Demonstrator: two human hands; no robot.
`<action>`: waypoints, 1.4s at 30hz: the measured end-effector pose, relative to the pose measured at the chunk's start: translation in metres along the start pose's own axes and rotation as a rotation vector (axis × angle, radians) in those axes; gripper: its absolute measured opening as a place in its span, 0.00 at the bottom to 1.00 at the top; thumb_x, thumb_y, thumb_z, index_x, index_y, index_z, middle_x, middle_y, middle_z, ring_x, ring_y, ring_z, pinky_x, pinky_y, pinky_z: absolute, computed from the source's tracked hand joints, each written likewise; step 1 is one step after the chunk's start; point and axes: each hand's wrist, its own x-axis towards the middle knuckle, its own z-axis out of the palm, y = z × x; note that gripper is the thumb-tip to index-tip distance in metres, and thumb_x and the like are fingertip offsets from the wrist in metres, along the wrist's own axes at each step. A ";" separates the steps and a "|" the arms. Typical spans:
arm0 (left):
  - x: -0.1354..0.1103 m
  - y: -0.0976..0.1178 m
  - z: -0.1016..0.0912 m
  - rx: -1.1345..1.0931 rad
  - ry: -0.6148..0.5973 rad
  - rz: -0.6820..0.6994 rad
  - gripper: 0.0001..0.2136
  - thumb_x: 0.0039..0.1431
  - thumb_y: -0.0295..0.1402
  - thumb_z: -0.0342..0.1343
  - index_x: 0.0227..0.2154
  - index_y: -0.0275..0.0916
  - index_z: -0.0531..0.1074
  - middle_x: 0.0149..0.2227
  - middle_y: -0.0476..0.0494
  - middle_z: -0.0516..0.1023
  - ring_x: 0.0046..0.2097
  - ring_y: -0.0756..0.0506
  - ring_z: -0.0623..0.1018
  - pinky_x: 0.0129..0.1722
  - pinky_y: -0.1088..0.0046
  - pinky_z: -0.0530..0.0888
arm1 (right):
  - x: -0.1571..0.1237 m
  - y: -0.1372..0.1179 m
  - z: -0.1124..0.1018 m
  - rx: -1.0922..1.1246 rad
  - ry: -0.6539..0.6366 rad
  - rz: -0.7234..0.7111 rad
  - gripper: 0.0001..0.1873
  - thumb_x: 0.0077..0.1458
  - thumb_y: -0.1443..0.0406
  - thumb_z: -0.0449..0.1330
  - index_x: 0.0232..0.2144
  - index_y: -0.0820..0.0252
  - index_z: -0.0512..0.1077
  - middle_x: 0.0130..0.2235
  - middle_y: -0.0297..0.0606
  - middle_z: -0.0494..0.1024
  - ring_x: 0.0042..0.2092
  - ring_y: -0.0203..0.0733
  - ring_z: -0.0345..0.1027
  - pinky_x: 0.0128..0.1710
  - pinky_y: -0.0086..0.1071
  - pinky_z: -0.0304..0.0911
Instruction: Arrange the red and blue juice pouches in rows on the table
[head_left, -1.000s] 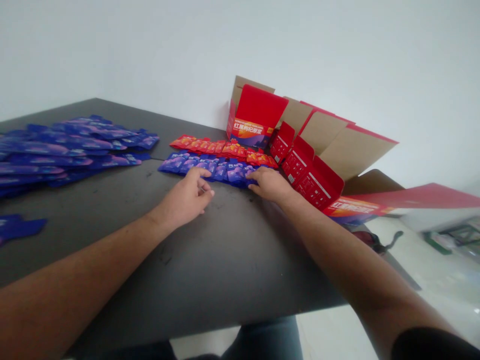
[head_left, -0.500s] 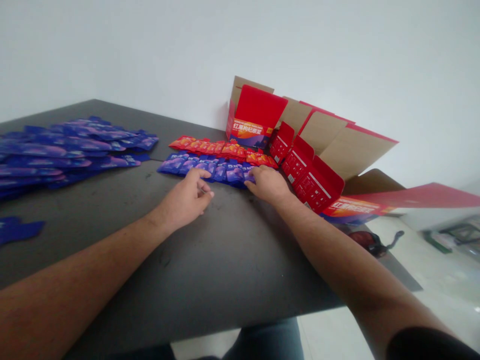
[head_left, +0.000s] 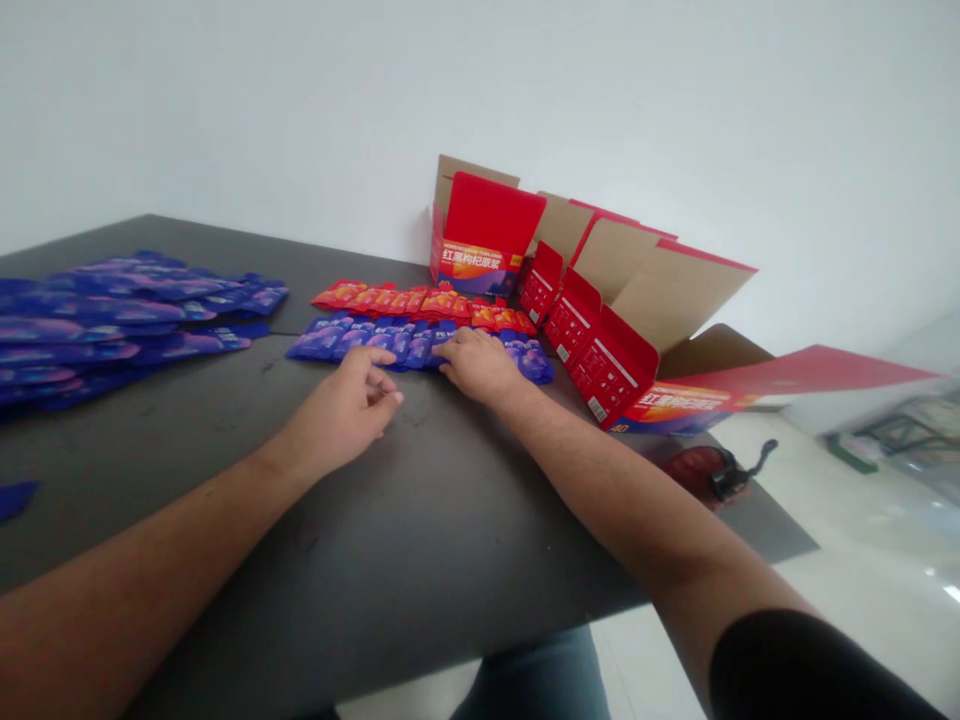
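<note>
A row of blue sachets (head_left: pixel 390 345) lies on the dark table (head_left: pixel 420 530), with a row of red sachets (head_left: pixel 420 302) just behind it. My right hand (head_left: pixel 476 366) rests on the blue row, its fingers flat on the sachets and gripping none that I can see. Beside it, my left hand (head_left: pixel 349 405) is loosely curled, its fingertips at the front edge of the same row. Neither hand touches the red sachets.
A large pile of blue sachets (head_left: pixel 112 320) covers the table's left side, and a stray blue sachet (head_left: pixel 11 500) lies at the left edge. An open red-and-cardboard carton (head_left: pixel 585 285) stands at the back right. A red object with a black strap (head_left: pixel 709 472) lies beyond the table's right edge.
My right hand has slid left along the blue row, closer to my left hand, uncovering sachets on its right. The whole view has shifted slightly.
</note>
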 end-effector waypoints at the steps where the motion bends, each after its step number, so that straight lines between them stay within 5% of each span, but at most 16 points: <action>1: 0.000 -0.001 0.000 0.002 -0.003 -0.001 0.28 0.60 0.39 0.64 0.61 0.43 0.64 0.42 0.45 0.76 0.37 0.42 0.82 0.23 0.69 0.81 | -0.001 -0.001 0.000 0.010 0.004 -0.001 0.21 0.71 0.58 0.63 0.63 0.48 0.78 0.60 0.47 0.77 0.60 0.58 0.71 0.58 0.48 0.69; 8: 0.000 -0.003 -0.001 0.027 -0.006 0.027 0.27 0.61 0.39 0.63 0.61 0.43 0.64 0.43 0.43 0.77 0.39 0.40 0.83 0.25 0.70 0.81 | -0.029 0.025 -0.013 0.077 0.091 0.038 0.26 0.70 0.54 0.63 0.66 0.54 0.76 0.60 0.50 0.78 0.61 0.59 0.71 0.61 0.49 0.68; 17: 0.001 -0.006 0.000 0.109 0.012 0.079 0.26 0.62 0.40 0.63 0.61 0.43 0.65 0.43 0.43 0.79 0.41 0.40 0.83 0.33 0.66 0.83 | -0.056 0.101 -0.003 0.008 -0.105 0.145 0.41 0.61 0.44 0.70 0.70 0.53 0.73 0.65 0.52 0.78 0.64 0.66 0.69 0.65 0.54 0.64; 29: 0.001 -0.006 -0.001 0.107 -0.003 0.083 0.26 0.62 0.40 0.63 0.61 0.43 0.65 0.43 0.44 0.78 0.40 0.41 0.83 0.32 0.67 0.82 | -0.051 0.114 0.004 -0.010 -0.162 0.164 0.34 0.64 0.49 0.68 0.69 0.46 0.74 0.63 0.47 0.81 0.62 0.65 0.73 0.61 0.53 0.69; 42: 0.000 -0.006 -0.001 0.107 -0.009 0.092 0.26 0.62 0.41 0.63 0.60 0.43 0.65 0.43 0.43 0.78 0.41 0.40 0.83 0.33 0.66 0.83 | -0.058 0.123 0.007 0.043 -0.093 0.158 0.27 0.64 0.55 0.69 0.64 0.51 0.79 0.60 0.47 0.83 0.61 0.60 0.74 0.65 0.49 0.65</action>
